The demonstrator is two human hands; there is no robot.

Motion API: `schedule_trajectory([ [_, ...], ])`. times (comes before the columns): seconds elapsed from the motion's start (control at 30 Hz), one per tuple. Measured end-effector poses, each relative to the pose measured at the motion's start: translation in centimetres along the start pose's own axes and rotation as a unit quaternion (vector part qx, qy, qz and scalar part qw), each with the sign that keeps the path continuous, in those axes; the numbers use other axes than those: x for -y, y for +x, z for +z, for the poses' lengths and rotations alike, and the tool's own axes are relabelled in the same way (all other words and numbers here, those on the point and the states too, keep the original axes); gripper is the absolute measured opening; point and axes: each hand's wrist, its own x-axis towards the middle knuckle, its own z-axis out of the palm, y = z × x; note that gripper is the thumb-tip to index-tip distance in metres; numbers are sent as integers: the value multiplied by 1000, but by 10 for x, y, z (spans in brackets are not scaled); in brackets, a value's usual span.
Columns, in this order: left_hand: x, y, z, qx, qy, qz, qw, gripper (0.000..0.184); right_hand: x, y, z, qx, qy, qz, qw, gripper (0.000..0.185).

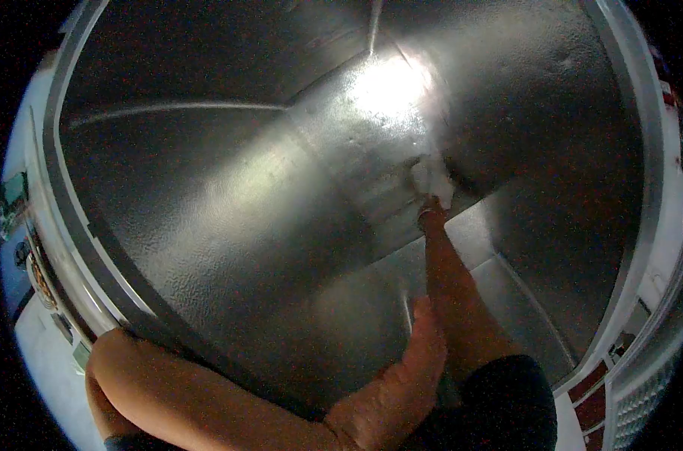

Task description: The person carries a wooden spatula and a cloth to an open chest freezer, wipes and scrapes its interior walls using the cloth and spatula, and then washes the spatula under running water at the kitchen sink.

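Observation:
My right arm reaches down into a grey metal-lined compartment. At its end my right hand is closed on a white cloth, which touches the shiny lining; the fingers are small and partly hidden. My left hand is near the bottom centre, beside my right forearm. Its fingers are stretched out and point up, with nothing visible in them. My left forearm lies across the near edge of the compartment.
A pale rim curves round the compartment. A bright reflection lies on the lining, and a raised step is at the lower right. Outside the rim, a green item shows at left and a ribbed grey surface at lower right.

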Motion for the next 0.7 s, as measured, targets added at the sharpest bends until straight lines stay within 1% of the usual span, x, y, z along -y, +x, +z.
schedule_trajectory([
  [0.07, 3, 1, 2, -4, -1, -1, 1000, 42, 20, -9, -8, 78, 40, -50, 995, 45],
  [0.2, 3, 2, 3, -5, 0, -4, 1000, 42, 78, -29, -12, 132, 83, -137, 978, 43],
  [0.27, 3, 2, 4, -6, 2, -3, 1000, 42, 104, -36, -9, 149, 150, -168, 963, 43],
  [0.3, 3, 2, 5, -6, 2, -4, 1000, 42, 114, -38, -8, 151, 182, -161, 958, 42],
  [0.33, 5, 3, 5, -8, 3, -4, 1000, 42, 124, -40, -9, 160, 274, -144, 937, 42],
  [0.37, 5, 3, 5, -9, 2, -4, 1000, 42, 130, -40, -16, 164, 294, -143, 931, 42],
  [0.43, 6, 0, 8, -14, 1, -3, 1000, 43, 143, -37, -34, 150, 339, -140, 918, 41],
  [0.5, -2, -1, 8, -18, 5, -5, 1000, 43, 150, -36, -69, 108, 409, -133, 896, 40],
  [0.6, -1, 3, 6, -19, 10, -5, 1000, 43, 134, -57, -166, 28, 553, -142, 820, 40],
  [0.63, -1, 3, 6, -20, 9, -4, 1000, 43, 128, -67, -195, 2, 593, -158, 789, 39],
  [0.7, -1, 2, 6, -22, 9, -4, 1000, 43, 122, -80, -220, -48, 639, -216, 737, 41],
])
